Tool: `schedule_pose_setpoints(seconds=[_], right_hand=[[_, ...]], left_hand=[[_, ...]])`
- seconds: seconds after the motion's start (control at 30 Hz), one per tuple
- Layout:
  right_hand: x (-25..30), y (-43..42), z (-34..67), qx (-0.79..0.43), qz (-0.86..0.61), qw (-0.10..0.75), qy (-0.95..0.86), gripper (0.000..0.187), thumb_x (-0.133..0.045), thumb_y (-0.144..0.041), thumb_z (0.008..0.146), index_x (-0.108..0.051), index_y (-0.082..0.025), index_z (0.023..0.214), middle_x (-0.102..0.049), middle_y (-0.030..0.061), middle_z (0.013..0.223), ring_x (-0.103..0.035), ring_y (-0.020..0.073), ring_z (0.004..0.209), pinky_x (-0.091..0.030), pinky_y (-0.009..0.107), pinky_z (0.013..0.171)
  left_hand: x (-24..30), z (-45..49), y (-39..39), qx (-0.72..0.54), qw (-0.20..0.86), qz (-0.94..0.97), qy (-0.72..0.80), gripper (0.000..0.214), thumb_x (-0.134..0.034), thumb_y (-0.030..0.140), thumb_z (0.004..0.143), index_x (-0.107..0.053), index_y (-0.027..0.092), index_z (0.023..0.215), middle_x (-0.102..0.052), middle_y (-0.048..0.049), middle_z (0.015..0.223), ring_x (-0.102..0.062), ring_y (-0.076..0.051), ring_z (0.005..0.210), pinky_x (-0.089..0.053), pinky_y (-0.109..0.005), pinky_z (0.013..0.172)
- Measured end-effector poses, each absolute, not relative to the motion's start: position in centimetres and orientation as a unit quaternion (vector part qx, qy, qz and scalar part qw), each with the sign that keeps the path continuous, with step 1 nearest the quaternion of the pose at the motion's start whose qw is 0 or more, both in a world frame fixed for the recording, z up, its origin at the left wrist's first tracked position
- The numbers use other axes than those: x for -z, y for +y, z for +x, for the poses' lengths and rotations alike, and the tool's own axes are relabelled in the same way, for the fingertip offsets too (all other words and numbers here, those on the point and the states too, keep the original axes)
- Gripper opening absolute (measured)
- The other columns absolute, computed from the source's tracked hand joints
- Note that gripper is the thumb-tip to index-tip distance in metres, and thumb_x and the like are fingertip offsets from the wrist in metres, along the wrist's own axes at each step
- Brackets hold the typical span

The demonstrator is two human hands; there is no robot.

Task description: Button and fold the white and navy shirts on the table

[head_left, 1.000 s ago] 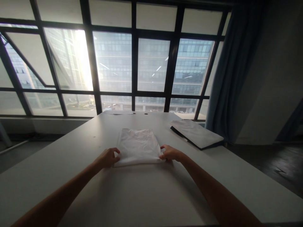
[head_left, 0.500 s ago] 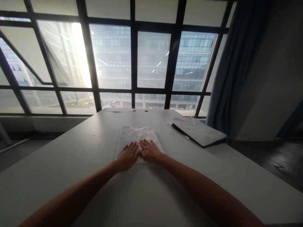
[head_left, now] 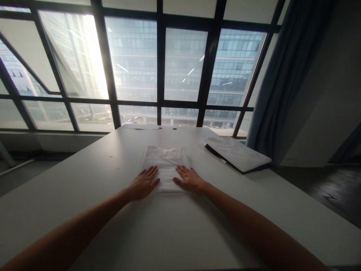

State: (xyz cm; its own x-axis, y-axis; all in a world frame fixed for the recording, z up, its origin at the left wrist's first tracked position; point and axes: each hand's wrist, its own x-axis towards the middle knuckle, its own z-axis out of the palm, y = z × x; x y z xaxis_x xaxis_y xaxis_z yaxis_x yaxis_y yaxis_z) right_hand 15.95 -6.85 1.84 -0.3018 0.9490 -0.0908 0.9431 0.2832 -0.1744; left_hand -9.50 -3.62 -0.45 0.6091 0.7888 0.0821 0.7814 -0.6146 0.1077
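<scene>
A folded white cloth [head_left: 166, 160] lies flat in the middle of the white table [head_left: 84, 180]. My left hand [head_left: 144, 182] rests palm down on the cloth's near left corner, fingers stretched out. On the near right corner lies my right hand [head_left: 189, 178], also flat with its fingers spread. Neither hand holds anything. A strip of cloth shows between the two hands.
A flat dark-edged bag or folder with a pale top [head_left: 237, 153] lies at the table's right edge. A thin paper sheet [head_left: 142, 127] sits at the far edge by the large window. A blue curtain [head_left: 279, 75] hangs to the right.
My hands went from gripping the cloth's near corners to lying flat side by side on it, and have now slid apart toward its left and right edges.
</scene>
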Motion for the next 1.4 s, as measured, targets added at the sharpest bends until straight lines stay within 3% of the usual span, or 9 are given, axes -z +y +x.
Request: schedule_pose_setpoints(seconds=[0.23, 0.37, 0.47, 0.6, 0.73, 0.93, 1.07, 1.2, 1.4], right_hand=[[-3.3, -11.7, 12.1, -0.036, -0.635, -0.001, -0.772, 0.083, -0.018, -0.069, 0.092, -0.037, -0.011, 0.149, -0.034, 0.0193, 0.152, -0.031, 0.0354, 0.140, -0.021, 0.052, 0.112], [-4.3, -11.8, 11.6, 0.020, -0.602, 0.072, -0.795, 0.057, -0.032, -0.053, 0.097, -0.060, -0.015, 0.128, -0.062, 0.0174, 0.127, -0.055, 0.0302, 0.119, -0.032, 0.046, 0.105], [-4.2, -9.2, 13.7, 0.043, -0.572, 0.135, -0.808, 0.046, -0.034, -0.033, 0.097, -0.054, -0.014, 0.135, -0.055, 0.0146, 0.138, -0.049, 0.0236, 0.128, -0.027, 0.040, 0.111], [-2.6, -5.3, 17.8, -0.027, -0.570, 0.075, -0.818, 0.057, -0.031, -0.042, 0.098, -0.037, -0.015, 0.148, -0.027, 0.0104, 0.157, -0.021, 0.0237, 0.146, -0.012, 0.046, 0.117], [-1.4, -2.8, 21.2, -0.070, -0.594, 0.036, -0.800, 0.070, -0.020, -0.058, 0.097, -0.027, -0.018, 0.153, -0.018, 0.0073, 0.160, -0.013, 0.0227, 0.148, -0.007, 0.046, 0.119], [-3.0, -0.1, 20.7, -0.039, -0.680, 0.005, -0.732, 0.063, -0.019, -0.052, 0.100, -0.025, -0.020, 0.154, -0.016, 0.0075, 0.161, -0.012, 0.0233, 0.148, -0.002, 0.052, 0.117], [-3.6, 0.7, 14.8, -0.045, -0.543, 0.073, -0.836, 0.063, -0.028, -0.052, 0.098, -0.026, -0.021, 0.153, -0.020, 0.0078, 0.160, -0.014, 0.0192, 0.148, -0.006, 0.044, 0.119], [-2.6, 2.4, 11.2, -0.117, -0.451, 0.044, -0.884, 0.069, -0.028, -0.061, 0.095, -0.026, -0.024, 0.153, -0.020, 0.0087, 0.160, -0.016, 0.0209, 0.147, -0.008, 0.046, 0.118], [-1.6, 6.6, 16.2, -0.069, -0.591, 0.022, -0.804, 0.076, -0.020, -0.066, 0.094, -0.025, -0.018, 0.154, -0.018, 0.0102, 0.160, -0.013, 0.0219, 0.148, -0.005, 0.045, 0.118]], left_hand=[[-1.9, -11.3, -0.7, -0.090, -0.089, 0.867, 0.482, 0.054, -0.041, 0.041, 0.096, -0.045, 0.015, 0.143, -0.027, -0.0132, 0.156, -0.018, -0.030, 0.147, -0.001, -0.060, 0.116], [-3.8, -8.3, -4.0, -0.193, -0.143, 0.854, 0.462, 0.034, -0.041, 0.021, 0.095, -0.065, 0.014, 0.118, -0.061, -0.0153, 0.131, -0.054, -0.028, 0.123, -0.027, -0.051, 0.113], [-4.0, -5.7, -7.8, -0.201, -0.088, 0.880, 0.421, 0.037, -0.036, 0.032, 0.099, -0.070, 0.015, 0.102, -0.072, -0.0120, 0.106, -0.064, -0.024, 0.101, -0.044, -0.042, 0.098], [-2.4, -4.4, -9.9, -0.157, -0.028, 0.922, 0.353, 0.053, -0.038, 0.052, 0.097, -0.054, 0.019, 0.134, -0.049, -0.0120, 0.145, -0.042, -0.028, 0.135, -0.028, -0.049, 0.113], [-1.0, -4.6, -9.0, -0.086, 0.031, 0.930, 0.356, 0.067, -0.025, 0.062, 0.096, -0.037, 0.022, 0.149, -0.026, -0.0097, 0.158, -0.021, -0.029, 0.146, -0.014, -0.055, 0.117], [-0.8, -4.7, -8.1, -0.080, 0.042, 0.938, 0.335, 0.069, -0.021, 0.064, 0.096, -0.032, 0.024, 0.151, -0.023, -0.0096, 0.158, -0.018, -0.029, 0.147, -0.012, -0.055, 0.117], [-1.0, -5.5, -7.7, -0.086, 0.043, 0.952, 0.292, 0.069, -0.024, 0.065, 0.096, -0.032, 0.025, 0.151, -0.028, -0.0099, 0.157, -0.019, -0.029, 0.147, -0.011, -0.055, 0.117], [-1.4, -7.0, -6.8, -0.095, 0.056, 0.965, 0.237, 0.066, -0.029, 0.064, 0.095, -0.035, 0.026, 0.150, -0.032, -0.0078, 0.155, -0.022, -0.027, 0.146, -0.007, -0.050, 0.119], [-1.6, -8.1, -5.6, -0.061, 0.103, 0.968, 0.222, 0.069, -0.030, 0.066, 0.094, -0.027, 0.030, 0.153, -0.021, -0.0066, 0.158, -0.018, -0.027, 0.147, -0.008, -0.053, 0.119]])
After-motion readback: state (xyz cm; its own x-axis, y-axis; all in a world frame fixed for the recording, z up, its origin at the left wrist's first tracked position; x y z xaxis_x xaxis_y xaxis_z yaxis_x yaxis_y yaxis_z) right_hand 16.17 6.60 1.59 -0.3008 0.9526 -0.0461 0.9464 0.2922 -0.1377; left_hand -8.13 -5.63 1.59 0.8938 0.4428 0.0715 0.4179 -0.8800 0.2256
